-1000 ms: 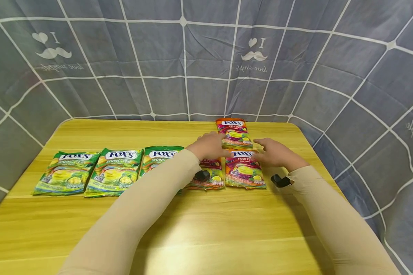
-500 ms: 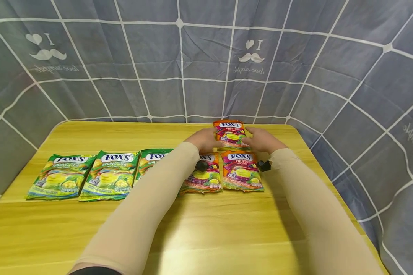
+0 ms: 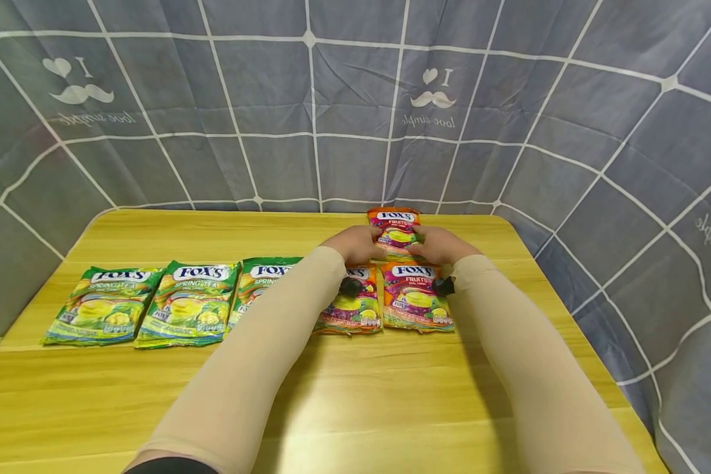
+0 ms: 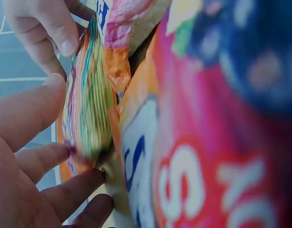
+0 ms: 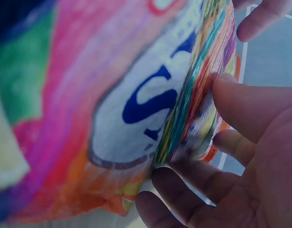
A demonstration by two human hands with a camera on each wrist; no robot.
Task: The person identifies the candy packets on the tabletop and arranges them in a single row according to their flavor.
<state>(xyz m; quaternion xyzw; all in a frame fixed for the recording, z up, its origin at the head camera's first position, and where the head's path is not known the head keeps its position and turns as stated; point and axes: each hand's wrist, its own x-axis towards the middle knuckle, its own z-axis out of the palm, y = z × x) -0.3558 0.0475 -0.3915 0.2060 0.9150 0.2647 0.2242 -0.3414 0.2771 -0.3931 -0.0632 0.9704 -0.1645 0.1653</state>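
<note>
A red-orange FOX'S Fruits candy packet (image 3: 393,217) lies at the back of the row, printed side up. My left hand (image 3: 355,245) is at its left side with fingers spread, fingertips (image 4: 60,151) right at the packet's edge. On the opposite side my right hand (image 3: 442,246) mirrors it, thumb (image 5: 227,78) and fingertips along the edge. Directly in front lie two more Fruits packets, one on the left (image 3: 355,309) and one on the right (image 3: 417,303). The left forearm hides part of the left one.
Three green FOX'S Spring Tea packets, at the far left (image 3: 103,306), beside it (image 3: 188,306) and partly behind the left sleeve (image 3: 261,280), lie on the wooden table (image 3: 355,408). A grey curtain (image 3: 355,164) with white lines hangs around the table's back and sides.
Both hands have reached farther back. The right hand has come in from the right to the rear packet's side; the left has shifted slightly. The packets look nearly unmoved.
</note>
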